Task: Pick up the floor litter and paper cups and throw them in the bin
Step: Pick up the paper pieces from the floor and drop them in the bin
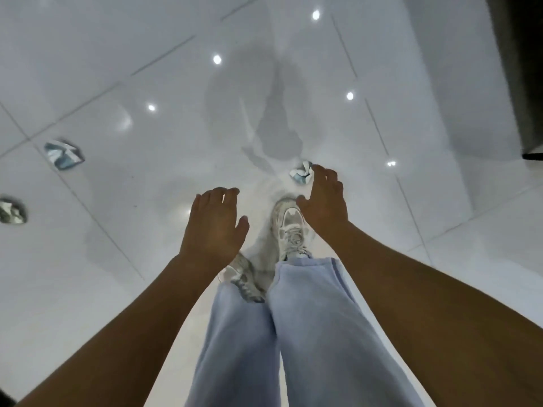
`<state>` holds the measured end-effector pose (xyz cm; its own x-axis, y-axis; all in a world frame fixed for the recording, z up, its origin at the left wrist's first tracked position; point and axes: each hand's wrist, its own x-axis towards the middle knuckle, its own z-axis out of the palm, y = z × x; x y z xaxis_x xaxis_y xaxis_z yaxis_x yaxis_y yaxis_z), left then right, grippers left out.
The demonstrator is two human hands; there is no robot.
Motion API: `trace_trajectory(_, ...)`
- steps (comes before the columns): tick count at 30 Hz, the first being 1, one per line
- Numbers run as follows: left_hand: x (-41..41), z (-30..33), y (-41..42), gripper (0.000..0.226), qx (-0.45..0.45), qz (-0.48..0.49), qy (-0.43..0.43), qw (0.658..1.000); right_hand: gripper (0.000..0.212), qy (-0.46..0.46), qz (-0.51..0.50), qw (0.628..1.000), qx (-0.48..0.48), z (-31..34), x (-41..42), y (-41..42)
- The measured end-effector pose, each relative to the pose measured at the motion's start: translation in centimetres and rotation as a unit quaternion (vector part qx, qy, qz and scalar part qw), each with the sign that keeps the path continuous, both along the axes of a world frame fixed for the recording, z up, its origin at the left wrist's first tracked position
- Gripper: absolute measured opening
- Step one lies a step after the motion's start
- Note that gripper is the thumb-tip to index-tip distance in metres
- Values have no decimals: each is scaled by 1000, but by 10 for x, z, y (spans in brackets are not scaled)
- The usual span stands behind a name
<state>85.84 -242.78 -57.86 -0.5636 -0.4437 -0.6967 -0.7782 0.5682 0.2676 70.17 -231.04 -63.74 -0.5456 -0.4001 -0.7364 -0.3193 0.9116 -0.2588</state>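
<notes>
Progress: early, by the look of it; three crumpled scraps lie on the tiled floor (117, 259); no bin or cups in view. Nearest scrap (300, 174) just beyond right hand (324, 201), fingers spread, holding nothing; left hand (214, 227) likewise empty and relaxed. Blue-white scrap (63, 155) and greyish scrap (12, 211) well apart, left. Obstruction: white shoe (289, 227) just beside nearest scrap.

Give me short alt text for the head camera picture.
Seen from above, the right hand reaches toward a crumpled paper on the glossy white tile floor, left hand open. Two more paper wads lie at left.
</notes>
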Motion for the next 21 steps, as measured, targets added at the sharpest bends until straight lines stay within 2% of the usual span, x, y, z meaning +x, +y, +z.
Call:
trace_trajectory(6, 5, -109, 1, 51, 14, 29, 28, 999, 73, 34, 0, 999, -1, -131, -7, -5)
trace_trajectory(10, 17, -153, 9, 51, 31, 52, 19, 998, 67, 66, -24, 998, -8, -179, -2, 4)
trace_trajectory(13, 24, -162, 14, 51, 49, 59, 7, 997, 57, 76, -20, 997, -15, -187, 2, 10)
trace_trajectory(16, 25, -157, 13, 50, 53, 63, 8, 997, 59, 52, -3, 998, -19, -175, 5, 3)
trace_trajectory(21, 18, -120, -3, 52, 59, 81, 25, 995, 63, 2, 86, 995, -50, -110, 27, -28)
